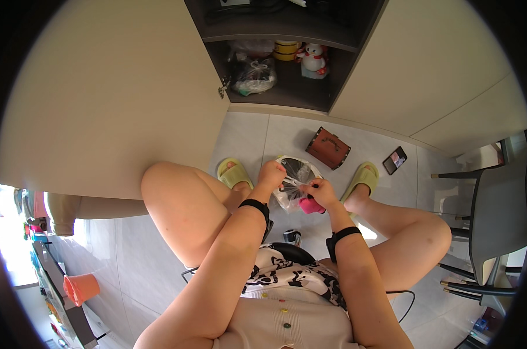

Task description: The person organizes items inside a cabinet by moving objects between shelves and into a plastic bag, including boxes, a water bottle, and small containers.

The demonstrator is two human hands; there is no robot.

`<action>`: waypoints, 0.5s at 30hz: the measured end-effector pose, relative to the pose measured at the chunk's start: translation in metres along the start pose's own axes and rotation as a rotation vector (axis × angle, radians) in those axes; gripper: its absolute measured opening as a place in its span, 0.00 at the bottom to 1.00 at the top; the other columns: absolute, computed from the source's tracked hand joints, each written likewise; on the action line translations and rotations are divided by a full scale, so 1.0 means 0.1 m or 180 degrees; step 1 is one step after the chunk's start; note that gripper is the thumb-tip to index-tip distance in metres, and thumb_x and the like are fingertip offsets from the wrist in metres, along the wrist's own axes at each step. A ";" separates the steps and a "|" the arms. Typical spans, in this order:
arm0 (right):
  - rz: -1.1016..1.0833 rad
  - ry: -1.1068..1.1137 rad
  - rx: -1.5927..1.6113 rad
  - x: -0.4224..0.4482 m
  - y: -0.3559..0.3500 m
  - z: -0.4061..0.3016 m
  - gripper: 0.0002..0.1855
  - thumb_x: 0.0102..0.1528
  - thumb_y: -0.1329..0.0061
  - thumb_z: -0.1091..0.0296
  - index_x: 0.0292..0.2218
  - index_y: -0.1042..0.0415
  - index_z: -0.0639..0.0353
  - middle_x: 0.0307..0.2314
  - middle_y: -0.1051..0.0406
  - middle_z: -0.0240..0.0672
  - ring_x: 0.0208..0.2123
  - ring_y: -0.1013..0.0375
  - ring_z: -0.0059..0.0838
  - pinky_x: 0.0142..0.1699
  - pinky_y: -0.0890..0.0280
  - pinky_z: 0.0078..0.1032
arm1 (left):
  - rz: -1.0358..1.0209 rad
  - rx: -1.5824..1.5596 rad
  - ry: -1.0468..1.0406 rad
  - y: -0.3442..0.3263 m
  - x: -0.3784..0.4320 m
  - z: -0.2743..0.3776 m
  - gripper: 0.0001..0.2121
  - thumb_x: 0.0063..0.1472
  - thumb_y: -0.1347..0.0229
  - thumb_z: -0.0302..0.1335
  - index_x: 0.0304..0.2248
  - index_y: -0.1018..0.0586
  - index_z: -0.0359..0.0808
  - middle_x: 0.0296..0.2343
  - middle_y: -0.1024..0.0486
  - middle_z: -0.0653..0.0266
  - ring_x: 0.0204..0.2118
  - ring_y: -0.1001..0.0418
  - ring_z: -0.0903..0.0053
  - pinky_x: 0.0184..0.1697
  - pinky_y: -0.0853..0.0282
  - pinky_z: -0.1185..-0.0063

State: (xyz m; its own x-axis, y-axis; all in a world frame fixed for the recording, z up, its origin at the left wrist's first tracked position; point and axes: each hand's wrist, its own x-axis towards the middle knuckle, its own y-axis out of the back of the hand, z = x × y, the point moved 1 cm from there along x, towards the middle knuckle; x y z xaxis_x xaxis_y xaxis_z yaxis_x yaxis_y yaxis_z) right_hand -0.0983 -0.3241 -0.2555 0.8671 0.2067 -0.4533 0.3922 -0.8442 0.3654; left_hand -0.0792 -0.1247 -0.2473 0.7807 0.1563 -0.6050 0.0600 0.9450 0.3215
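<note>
Between my feet on the tiled floor is a clear plastic bag (295,168) with white and dark contents that I cannot make out. My left hand (272,176) grips the gathered plastic at the bag's left side. Opposite it, my right hand (322,193) pinches another twisted part of the same plastic. A strip of it runs between both hands. Just below my right hand, a bright pink item (311,206) sits against the bag; its kind is unclear. Beyond the bag lies a small brown chest-like box (329,147) with a handle and dark studded edges.
A smartphone (395,160) lies on the floor at right. Ahead, an open cabinet (285,99) holds a tied plastic bag (255,76) and a snowman figurine (314,60). Its opened door (115,100) stands at left. A grey chair (494,218) and an orange bin (82,289) flank me.
</note>
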 end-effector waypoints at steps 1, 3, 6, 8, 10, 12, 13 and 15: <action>-0.0046 -0.0177 0.0290 0.01 0.00 0.04 0.09 0.45 0.42 0.67 0.21 0.27 0.61 0.18 0.32 0.25 0.21 0.34 0.19 0.28 0.38 0.21 | 0.0071 0.0122 0.0136 0.01 0.02 -0.04 0.03 0.48 0.48 0.21 0.26 0.25 0.35 0.18 0.26 0.62 0.15 0.26 0.74 0.18 0.33 0.77; 0.0020 -0.0266 0.0818 0.03 -0.01 0.11 0.08 0.45 0.43 0.67 0.22 0.27 0.61 0.19 0.30 0.27 0.21 0.33 0.20 0.28 0.37 0.21 | 0.0152 0.0137 0.0164 0.01 0.01 -0.11 0.03 0.48 0.48 0.21 0.25 0.25 0.36 0.18 0.26 0.62 0.16 0.26 0.74 0.19 0.32 0.77; 0.0083 -0.0684 0.1490 0.04 0.04 0.19 0.08 0.45 0.43 0.67 0.25 0.27 0.62 0.21 0.28 0.30 0.23 0.31 0.22 0.30 0.35 0.22 | 0.0283 0.0193 0.0245 0.03 0.02 -0.14 0.03 0.48 0.48 0.22 0.25 0.24 0.36 0.18 0.25 0.61 0.16 0.25 0.74 0.21 0.31 0.77; 0.0070 -0.1007 0.1632 0.02 0.08 0.24 0.08 0.45 0.44 0.67 0.27 0.26 0.62 0.23 0.27 0.32 0.24 0.30 0.24 0.31 0.34 0.23 | 0.0343 0.0233 0.0296 0.05 0.01 -0.14 0.03 0.48 0.47 0.22 0.25 0.24 0.36 0.18 0.25 0.61 0.16 0.25 0.73 0.22 0.31 0.77; 0.0062 -0.1547 0.1928 -0.02 0.09 0.29 0.11 0.47 0.46 0.64 0.31 0.27 0.61 0.25 0.27 0.34 0.25 0.28 0.27 0.32 0.33 0.25 | 0.0270 0.0354 0.0424 0.07 0.02 -0.21 0.03 0.48 0.47 0.22 0.25 0.23 0.36 0.19 0.24 0.61 0.17 0.25 0.73 0.22 0.31 0.77; 0.0023 -0.1667 0.2143 -0.04 0.07 0.34 0.12 0.46 0.46 0.64 0.31 0.27 0.63 0.26 0.27 0.35 0.25 0.29 0.28 0.33 0.33 0.26 | 0.0236 0.0424 0.0385 0.06 0.02 -0.24 0.04 0.47 0.47 0.22 0.25 0.23 0.36 0.19 0.25 0.61 0.17 0.25 0.73 0.22 0.30 0.77; -0.0003 -0.1790 0.2362 -0.04 0.07 0.38 0.13 0.46 0.45 0.64 0.31 0.26 0.64 0.26 0.27 0.35 0.25 0.29 0.29 0.33 0.33 0.27 | 0.0189 0.0497 0.0341 0.05 0.02 -0.24 0.04 0.47 0.47 0.22 0.26 0.23 0.35 0.19 0.25 0.61 0.17 0.25 0.73 0.23 0.30 0.77; 0.0058 -0.1801 0.2282 -0.02 0.08 0.41 0.13 0.46 0.46 0.63 0.31 0.26 0.64 0.26 0.27 0.35 0.26 0.29 0.30 0.33 0.33 0.27 | 0.0201 0.0414 0.0326 0.02 0.02 -0.24 0.04 0.47 0.47 0.22 0.25 0.23 0.35 0.19 0.25 0.60 0.17 0.25 0.73 0.23 0.30 0.77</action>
State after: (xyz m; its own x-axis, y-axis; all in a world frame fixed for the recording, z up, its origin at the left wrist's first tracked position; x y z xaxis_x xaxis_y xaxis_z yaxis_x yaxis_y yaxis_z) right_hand -0.1094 -0.3516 -0.2851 0.5171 0.0765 -0.8525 -0.0687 -0.9891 -0.1305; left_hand -0.0924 -0.1152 -0.2654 0.7184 0.2488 -0.6496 0.0980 0.8883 0.4487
